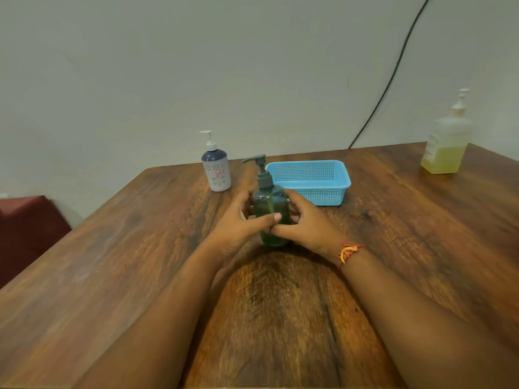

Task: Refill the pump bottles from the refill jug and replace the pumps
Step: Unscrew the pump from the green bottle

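**Two hands hold the green bottle**

A green bottle (271, 211) stands upright on the desk (112, 248), near the middle. It is see-through and dark, with its pump (259, 167) on top. How full it is I cannot tell.

The left hand (238, 223) wraps the bottle from the left, its thumb across the front. The right hand (304, 223) wraps it from the right. The fingers (276, 217) of both hands are curled closed around the bottle. A red and yellow thread (348, 252) is tied on the right wrist.

Behind, to the left, stands a white bottle (216, 172) with a dark top part and a white pump. Just behind the green bottle sits a blue basket (309, 189) with nothing in it. Far away at the right corner stands the jug (446, 144). It is clear, about half full of yellow liquid, and has a pump too.

That makes two bottles, one jug, one basket and three pumps. A black cable (393, 77) runs down the wall.
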Demonstrator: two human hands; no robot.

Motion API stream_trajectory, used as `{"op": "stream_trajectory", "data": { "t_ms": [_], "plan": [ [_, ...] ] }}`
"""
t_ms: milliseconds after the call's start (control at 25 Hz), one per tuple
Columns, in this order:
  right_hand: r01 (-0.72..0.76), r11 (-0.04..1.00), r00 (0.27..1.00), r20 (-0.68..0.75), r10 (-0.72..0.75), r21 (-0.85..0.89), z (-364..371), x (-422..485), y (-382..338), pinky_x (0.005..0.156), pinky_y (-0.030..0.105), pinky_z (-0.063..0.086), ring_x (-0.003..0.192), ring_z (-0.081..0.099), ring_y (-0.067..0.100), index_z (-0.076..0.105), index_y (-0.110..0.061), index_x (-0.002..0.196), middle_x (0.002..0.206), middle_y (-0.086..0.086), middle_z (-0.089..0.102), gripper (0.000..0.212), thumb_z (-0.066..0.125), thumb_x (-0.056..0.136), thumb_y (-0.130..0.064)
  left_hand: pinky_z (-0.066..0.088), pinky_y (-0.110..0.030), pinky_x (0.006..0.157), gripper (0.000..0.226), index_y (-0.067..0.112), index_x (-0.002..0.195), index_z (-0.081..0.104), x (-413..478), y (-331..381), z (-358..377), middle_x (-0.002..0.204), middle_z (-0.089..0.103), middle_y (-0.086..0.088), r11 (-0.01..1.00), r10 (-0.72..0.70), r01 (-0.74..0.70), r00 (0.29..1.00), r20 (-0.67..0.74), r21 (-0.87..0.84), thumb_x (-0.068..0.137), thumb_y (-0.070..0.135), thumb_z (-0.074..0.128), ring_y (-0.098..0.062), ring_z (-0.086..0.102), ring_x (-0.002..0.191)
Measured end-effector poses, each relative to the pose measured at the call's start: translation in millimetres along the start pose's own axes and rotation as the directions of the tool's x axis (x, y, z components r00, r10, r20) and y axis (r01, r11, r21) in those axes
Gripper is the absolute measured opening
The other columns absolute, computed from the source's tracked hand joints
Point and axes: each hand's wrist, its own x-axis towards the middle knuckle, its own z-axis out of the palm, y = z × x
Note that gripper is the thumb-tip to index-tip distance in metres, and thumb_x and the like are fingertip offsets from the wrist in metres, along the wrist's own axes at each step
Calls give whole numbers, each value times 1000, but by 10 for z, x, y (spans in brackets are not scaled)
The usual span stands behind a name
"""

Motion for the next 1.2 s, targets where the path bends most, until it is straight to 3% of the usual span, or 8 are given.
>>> {"op": "stream_trajectory", "data": {
  "t_ms": [80, 200, 280, 520, 800, 880, 1000, 1200],
  "plan": [
    [-14, 1000, 1000, -10, 14, 24, -10, -22, 6, 98, 26, 53, 124, 59, 8, 51, -44, 131, 132, -14, 63, 65, 86, 79, -28, 54, -42, 105, 67, 29, 143, 51, -6, 29, 29, 135, 66, 6, 999, 42, -43, 999, -34, -31, 83, 35, 81, -14, 62, 127],
    [-51, 998, 999, -7, 52, 22, 4, -7, 46, 103, 38, 53, 125, 60, 11, 52, -40, 135, 133, -13, 64, 73, 89, 72, -39, 56, -36, 100, 54, 22, 139, 58, -11, 85, 88, 127, 71, 9, 989, 98, -110, 988, -115, -103, 89, 38, 68, -13, 64, 124],
    [-62, 998, 998, 4, 62, 17, 21, 6, 49, 104, 41, 53, 124, 61, 11, 52, -40, 132, 132, -12, 64, 71, 90, 72, -35, 58, -33, 94, 45, 10, 134, 63, -16, 109, 96, 118, 75, 8, 985, 126, -141, 982, -139, -100, 94, 32, 60, -13, 69, 116],
    [-42, 998, 999, 16, 42, -36, 54, -2, -14, 97, 27, 53, 121, 61, 8, 50, -39, 133, 128, -14, 63, 72, 89, 74, -26, 58, -24, 85, 30, 5, 128, 66, 22, 138, 60, 110, 77, 6, 991, 105, -115, 984, -141, -66, 103, 17, 56, -8, 72, 106],
    [-16, 993, 1000, -29, 13, -115, 86, -4, -23, 104, 41, 52, 123, 59, 9, 51, -37, 138, 130, -15, 64, 83, 90, 65, -45, 58, -21, 81, 29, 2, 125, 68, 4, 150, 123, 105, 78, 5, 989, 108, -125, 975, -193, -80, 101, 15, 59, -7, 73, 103],
    [-14, 988, 999, -48, 6, -155, 91, -18, -53, 102, 35, 52, 121, 57, 7, 49, -38, 139, 129, -19, 60, 81, 89, 68, -44, 60, -28, 87, 23, 8, 119, 71, 15, 138, 134, 107, 78, 2, 989, 110, -130, 969, -221, -75, 98, 15, 64, -12, 72, 107],
    [-10, 970, 996, -90, -12, -241, 90, -42, -80, 86, 14, 45, 107, 50, -2, 44, -41, 140, 118, -24, 52, 78, 87, 75, -38, 61, -32, 91, 19, 18, 111, 73, 18, 143, 187, 107, 79, 3, 985, 99, -134, 956, -275, -111, 93, 12, 72, -11, 73, 106],
    [10, 962, 995, -94, -37, -274, 96, -29, -74, 78, 6, 39, 93, 47, -14, 43, -42, 141, 108, -33, 48, 79, 87, 76, -37, 62, -31, 83, 28, 19, 100, 63, 54, 146, 274, 93, 72, 6, 981, 135, -178, 904, -407, -70, 82, 14, 83, -4, 70, 91]
  ]
}}
